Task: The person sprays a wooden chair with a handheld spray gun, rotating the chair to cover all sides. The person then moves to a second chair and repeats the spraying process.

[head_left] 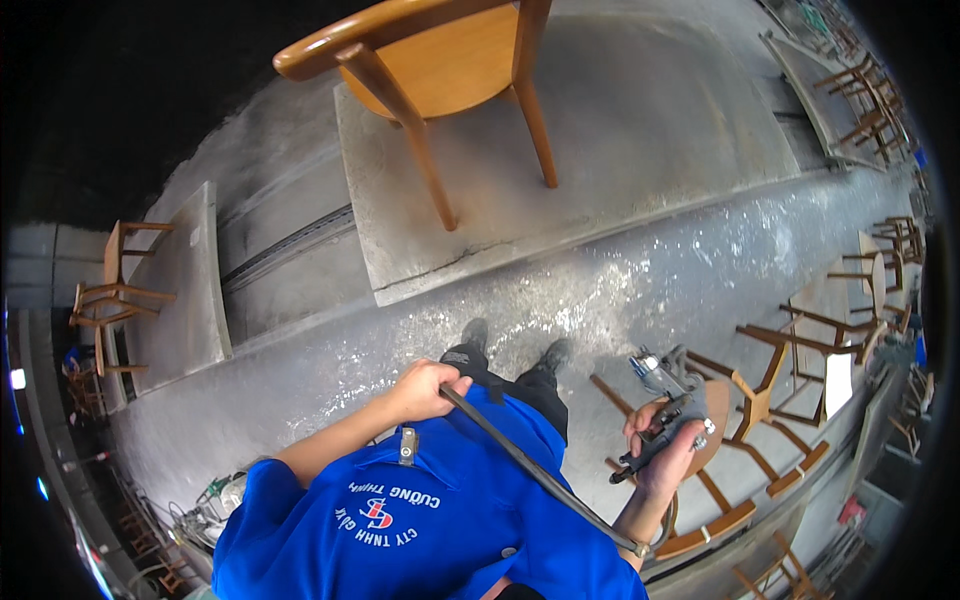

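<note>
My right hand point(668, 447) is wrapped round the grip of a metal spray gun point(687, 405), held out to my right with its silver end away from me. A dark hose point(535, 468) runs across the front of my blue shirt towards the right wrist. Near my waist my left hand point(428, 390) is closed round the hose's other visible end. Ahead of me an orange-brown wooden chair point(450, 75) stands on a grey platform point(640, 150), apart from both hands. The top of the chair is cut off by the frame.
Several brown wooden chairs point(758, 400) crowd the floor at the right, close behind the spray gun. On the left another platform point(190, 290) bears an overturned-looking wooden chair frame point(118, 295). A rail track point(290, 245) runs between the platforms. The floor point(300, 390) is grey with whitish spots.
</note>
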`<state>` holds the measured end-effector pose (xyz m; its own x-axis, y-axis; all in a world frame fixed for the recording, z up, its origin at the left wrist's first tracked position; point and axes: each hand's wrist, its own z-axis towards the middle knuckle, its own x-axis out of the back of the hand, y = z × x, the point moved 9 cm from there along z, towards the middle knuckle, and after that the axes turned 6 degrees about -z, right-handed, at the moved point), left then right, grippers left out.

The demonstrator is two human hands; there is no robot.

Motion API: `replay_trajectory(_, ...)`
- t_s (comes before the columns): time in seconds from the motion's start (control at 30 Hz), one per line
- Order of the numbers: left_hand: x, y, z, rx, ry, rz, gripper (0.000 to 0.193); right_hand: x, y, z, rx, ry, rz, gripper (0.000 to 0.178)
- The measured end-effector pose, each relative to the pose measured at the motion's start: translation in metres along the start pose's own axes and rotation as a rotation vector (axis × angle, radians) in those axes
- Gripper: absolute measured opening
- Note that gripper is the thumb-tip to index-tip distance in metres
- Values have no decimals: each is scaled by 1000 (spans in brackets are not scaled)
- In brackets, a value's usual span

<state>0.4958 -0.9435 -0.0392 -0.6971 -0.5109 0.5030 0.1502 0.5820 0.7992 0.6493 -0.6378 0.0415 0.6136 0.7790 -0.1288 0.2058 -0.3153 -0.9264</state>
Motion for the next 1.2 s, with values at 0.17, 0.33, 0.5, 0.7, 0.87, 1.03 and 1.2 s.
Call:
replay_trajectory(0.17,-26,66,6,-138,118,-59,43,29,-61,7,279,-103,60,78)
replay_trajectory(0.33,-30,74,3,-96,138,12,41,38,-61,7,244,-19,-201,67)
replay_trajectory(0.5,-17,65,-5,-153,178,-68,42,10,-64,-15,344,-29,-253,46)
replay_trajectory(0.7,33,31,-21,-206,223,-153,42,-55,-59,-52,474,50,-419,44)
replay_trajectory(0.87,69,3,-43,-279,221,-152,42,-97,-34,-73,529,233,-724,44)
replay_trajectory(1.03,92,-16,-63,-279,174,-126,43,-112,18,-65,243,341,-769,36)
replay_trajectory(1.2,95,-8,-53,-233,57,-209,44,-90,-7,-94,228,417,-467,28)
